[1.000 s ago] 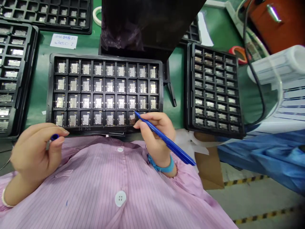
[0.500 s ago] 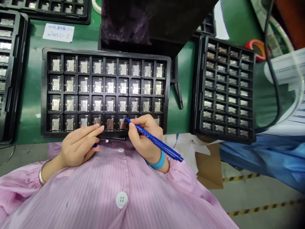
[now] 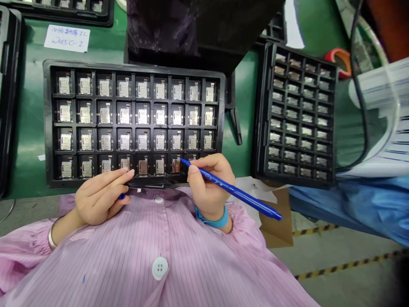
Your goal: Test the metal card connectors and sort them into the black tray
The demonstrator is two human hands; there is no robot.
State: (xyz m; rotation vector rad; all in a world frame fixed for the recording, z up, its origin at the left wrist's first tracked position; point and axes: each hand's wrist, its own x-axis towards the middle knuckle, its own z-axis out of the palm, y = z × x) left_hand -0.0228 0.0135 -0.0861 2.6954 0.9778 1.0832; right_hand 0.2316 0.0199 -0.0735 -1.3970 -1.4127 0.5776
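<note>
My right hand (image 3: 212, 181) is closed around a blue pen (image 3: 238, 194). The pen's tip is at a small silver metal part (image 3: 176, 165) in the front row of a black compartment tray (image 3: 48, 128). Each visible compartment holds a similar flat metal part (image 3: 160, 115). My left hand (image 3: 100, 194) rests at the tray's front edge, fingers together. From its curled fingers pokes the end of a small blue cap-like piece (image 3: 122, 196), mostly hidden. My right hand covers the front-row compartments at the right.
To the right stands another black tray (image 3: 263, 106) of metal parts. Behind the main tray rises a dark screen-like object (image 3: 191, 30). A handwritten label (image 3: 66, 38) lies at the back left. Red tape (image 3: 339, 62) and a black cable (image 3: 359, 98) are at the right.
My right hand has moved the pen tip rightward along the front row to another part. The left hand stays at the tray's front edge. The view has shifted slightly.
</note>
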